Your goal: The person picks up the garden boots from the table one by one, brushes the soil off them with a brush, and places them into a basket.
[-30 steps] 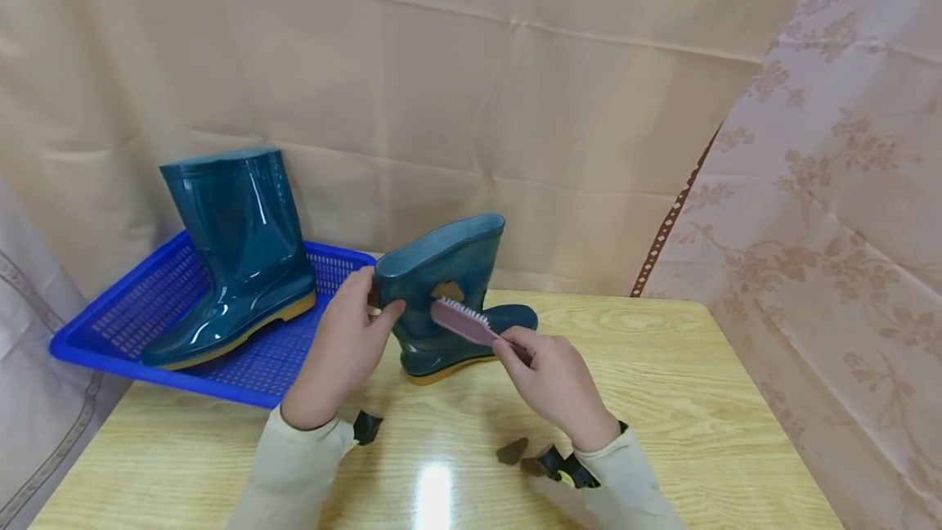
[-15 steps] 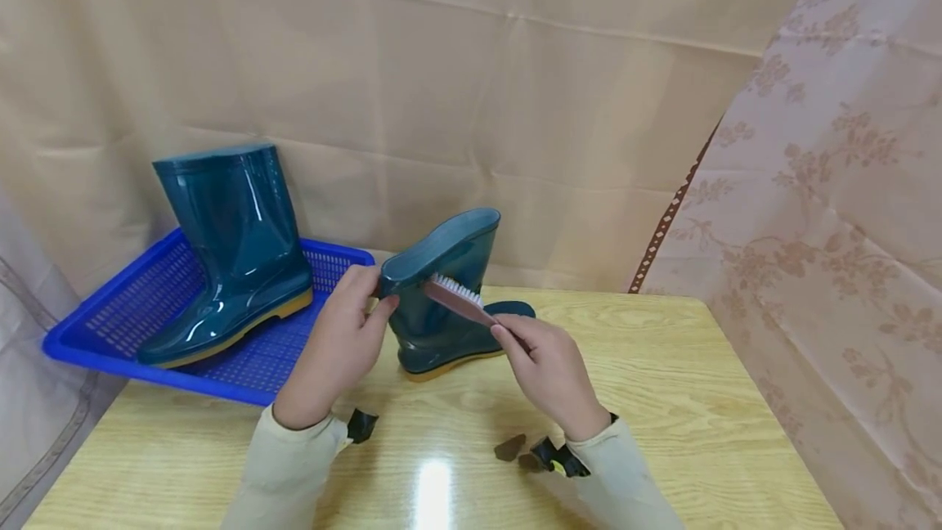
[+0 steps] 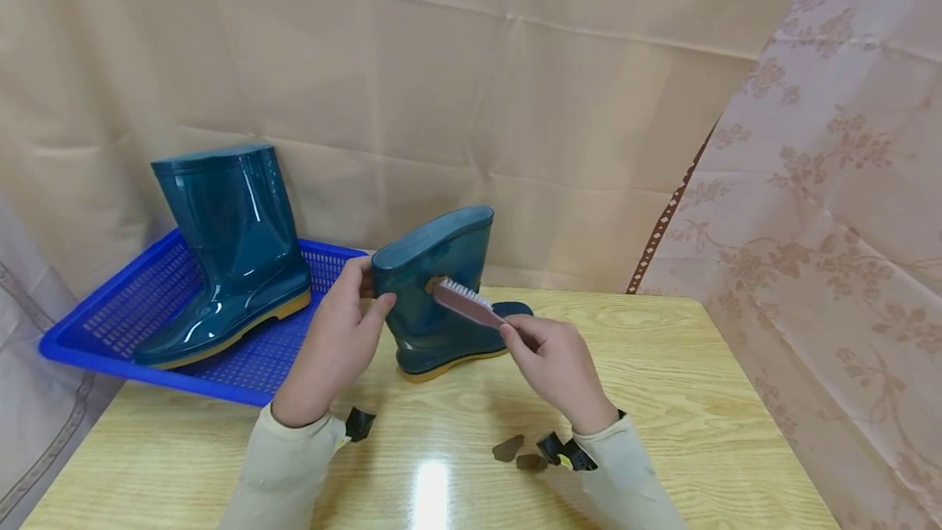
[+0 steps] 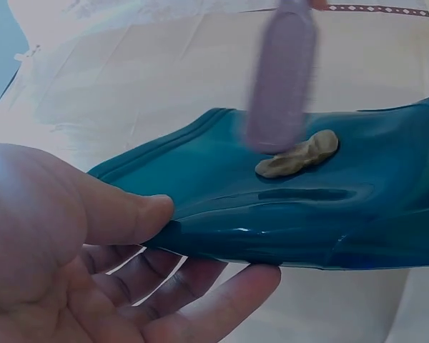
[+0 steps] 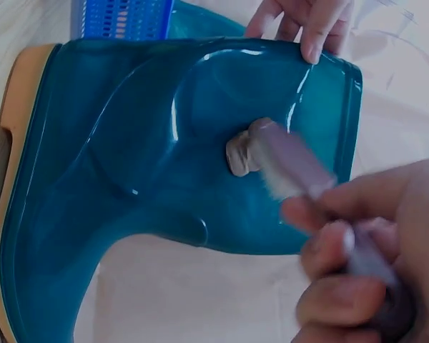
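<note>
A teal rubber boot [image 3: 434, 309] with a yellow sole stands on the table, its shaft tilted. My left hand [image 3: 342, 334] grips the back of the shaft near the top, thumb on the near side and fingers behind. In my right hand [image 3: 555, 362] is the handle of a pinkish-brown brush [image 3: 467, 305] with white bristles. The brush head lies against or just over a brown, mud-like lump [image 4: 298, 155] stuck on the shaft; exact contact is hard to tell. The right wrist view shows the lump [image 5: 239, 152] partly behind the blurred brush [image 5: 289, 157].
To the left, a second teal boot [image 3: 228, 252] leans in a blue plastic basket [image 3: 147, 379]. Two brown flat pieces [image 3: 508, 448] lie on the wooden table [image 3: 662, 415] near my right wrist. A beige cloth [image 3: 441, 88] hangs behind.
The brush went up the shaft, covering the brown lump, then came back down and right, baring its edge. My left hand keeps its grip; the boot's shaft tilts slightly.
</note>
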Demonstrator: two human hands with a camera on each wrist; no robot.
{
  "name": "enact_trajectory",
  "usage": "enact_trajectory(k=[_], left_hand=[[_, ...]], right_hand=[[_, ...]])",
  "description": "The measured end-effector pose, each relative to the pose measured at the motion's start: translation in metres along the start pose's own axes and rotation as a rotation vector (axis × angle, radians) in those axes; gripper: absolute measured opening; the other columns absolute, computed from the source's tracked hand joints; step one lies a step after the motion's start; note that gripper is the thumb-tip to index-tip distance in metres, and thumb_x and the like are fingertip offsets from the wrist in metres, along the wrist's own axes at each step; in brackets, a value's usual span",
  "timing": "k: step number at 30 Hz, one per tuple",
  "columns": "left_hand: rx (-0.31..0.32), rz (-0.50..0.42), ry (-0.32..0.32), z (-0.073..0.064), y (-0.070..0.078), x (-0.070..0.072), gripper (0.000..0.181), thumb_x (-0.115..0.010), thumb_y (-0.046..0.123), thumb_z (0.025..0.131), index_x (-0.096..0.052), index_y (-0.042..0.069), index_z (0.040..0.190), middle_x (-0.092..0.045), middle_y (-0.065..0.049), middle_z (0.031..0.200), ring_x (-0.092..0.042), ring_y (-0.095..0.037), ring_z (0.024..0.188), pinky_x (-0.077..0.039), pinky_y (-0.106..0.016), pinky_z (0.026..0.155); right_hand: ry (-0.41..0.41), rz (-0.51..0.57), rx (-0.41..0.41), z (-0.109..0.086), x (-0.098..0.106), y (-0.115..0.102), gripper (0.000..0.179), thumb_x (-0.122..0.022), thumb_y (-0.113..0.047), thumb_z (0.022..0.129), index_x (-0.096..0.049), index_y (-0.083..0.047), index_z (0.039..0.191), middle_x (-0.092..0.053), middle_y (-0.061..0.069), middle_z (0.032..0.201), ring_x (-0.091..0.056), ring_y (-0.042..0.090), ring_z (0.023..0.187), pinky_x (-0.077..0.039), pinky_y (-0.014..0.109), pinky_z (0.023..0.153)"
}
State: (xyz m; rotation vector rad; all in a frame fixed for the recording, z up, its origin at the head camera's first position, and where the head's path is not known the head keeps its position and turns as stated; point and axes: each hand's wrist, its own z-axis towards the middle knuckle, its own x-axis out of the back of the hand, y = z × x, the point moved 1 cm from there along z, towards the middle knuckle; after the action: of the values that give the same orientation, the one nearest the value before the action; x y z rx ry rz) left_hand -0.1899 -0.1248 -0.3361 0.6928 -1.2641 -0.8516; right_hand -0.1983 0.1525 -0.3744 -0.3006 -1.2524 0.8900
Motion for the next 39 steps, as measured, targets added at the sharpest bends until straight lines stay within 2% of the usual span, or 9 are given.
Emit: enact_trajectory(k=[4, 7, 11, 18, 21, 27, 32, 39], left_hand=[[0.006, -0.009, 0.0, 0.0, 0.001, 0.001, 0.041, -0.057, 0.013, 0.107, -0.043, 0.01, 0.145, -0.058, -0.01, 0.134, -0.056, -0.031, 0.123, -0.048, -0.061, 0.102], [-0.007, -0.025, -0.016, -0.002, 0.001, 0.002, 0.04, -0.059, 0.018, 0.106, -0.045, 0.011, 0.143, -0.059, -0.009, 0.132, -0.057, -0.028, 0.12, -0.052, -0.056, 0.098], [-0.057, -0.025, -0.023, -0.003, -0.003, 0.003, 0.036, -0.057, 0.024, 0.108, -0.048, 0.013, 0.141, -0.06, -0.006, 0.13, -0.058, -0.026, 0.117, -0.055, -0.05, 0.091], [-0.135, 0.013, 0.006, -0.002, -0.003, 0.003, 0.029, -0.051, 0.015, 0.11, -0.054, 0.014, 0.139, -0.06, -0.006, 0.128, -0.059, -0.027, 0.117, -0.053, -0.057, 0.093], [-0.138, 0.013, 0.006, -0.002, -0.002, 0.002, 0.029, -0.051, 0.013, 0.11, -0.055, 0.013, 0.139, -0.06, -0.008, 0.128, -0.059, -0.028, 0.118, -0.052, -0.059, 0.095], [-0.119, 0.019, -0.009, 0.0, -0.001, 0.001, 0.03, -0.05, 0.014, 0.11, -0.053, 0.013, 0.139, -0.06, -0.009, 0.128, -0.059, -0.029, 0.118, -0.051, -0.059, 0.096], [-0.087, 0.009, -0.022, 0.0, 0.0, 0.0, 0.032, -0.05, 0.016, 0.11, -0.05, 0.011, 0.142, -0.059, -0.009, 0.131, -0.059, -0.029, 0.119, -0.051, -0.059, 0.099], [-0.067, 0.006, -0.023, -0.002, -0.003, -0.001, 0.032, -0.049, 0.016, 0.11, -0.047, 0.01, 0.142, -0.059, -0.011, 0.132, -0.058, -0.031, 0.12, -0.05, -0.059, 0.101]], right_hand=[[0.03, 0.069, 0.106, 0.001, -0.001, -0.004, 0.014, -0.064, -0.021, 0.104, -0.078, -0.021, 0.107, -0.054, -0.013, 0.067, -0.045, 0.008, 0.054, -0.037, 0.025, 0.049], [0.021, 0.089, 0.15, 0.001, -0.004, -0.006, 0.015, -0.061, -0.022, 0.106, -0.074, -0.018, 0.112, -0.052, -0.011, 0.068, -0.042, 0.007, 0.053, -0.036, 0.025, 0.048], [-0.009, 0.098, 0.135, 0.003, -0.007, -0.007, 0.013, -0.059, -0.023, 0.107, -0.068, -0.017, 0.114, -0.053, -0.01, 0.071, -0.042, 0.007, 0.053, -0.035, 0.024, 0.046], [-0.037, 0.089, 0.156, 0.006, -0.01, -0.004, 0.015, -0.06, -0.021, 0.106, -0.073, -0.015, 0.11, -0.056, -0.011, 0.074, -0.045, 0.008, 0.057, -0.037, 0.024, 0.05], [-0.037, 0.078, 0.115, 0.007, -0.011, -0.003, 0.015, -0.06, -0.022, 0.106, -0.074, -0.016, 0.108, -0.056, -0.01, 0.073, -0.045, 0.008, 0.057, -0.037, 0.025, 0.051], [-0.075, 0.107, -0.022, 0.005, -0.01, -0.003, 0.017, -0.059, -0.022, 0.107, -0.074, -0.013, 0.108, -0.058, -0.005, 0.073, -0.045, 0.013, 0.056, -0.035, 0.025, 0.051], [-0.083, 0.131, -0.113, 0.001, -0.007, -0.004, 0.014, -0.06, -0.022, 0.106, -0.074, -0.018, 0.105, -0.06, -0.003, 0.075, -0.047, 0.016, 0.058, -0.034, 0.025, 0.051], [-0.098, 0.123, -0.173, -0.001, -0.002, -0.004, 0.013, -0.062, -0.023, 0.106, -0.073, -0.021, 0.1, -0.06, -0.003, 0.073, -0.046, 0.014, 0.056, -0.034, 0.025, 0.049]])
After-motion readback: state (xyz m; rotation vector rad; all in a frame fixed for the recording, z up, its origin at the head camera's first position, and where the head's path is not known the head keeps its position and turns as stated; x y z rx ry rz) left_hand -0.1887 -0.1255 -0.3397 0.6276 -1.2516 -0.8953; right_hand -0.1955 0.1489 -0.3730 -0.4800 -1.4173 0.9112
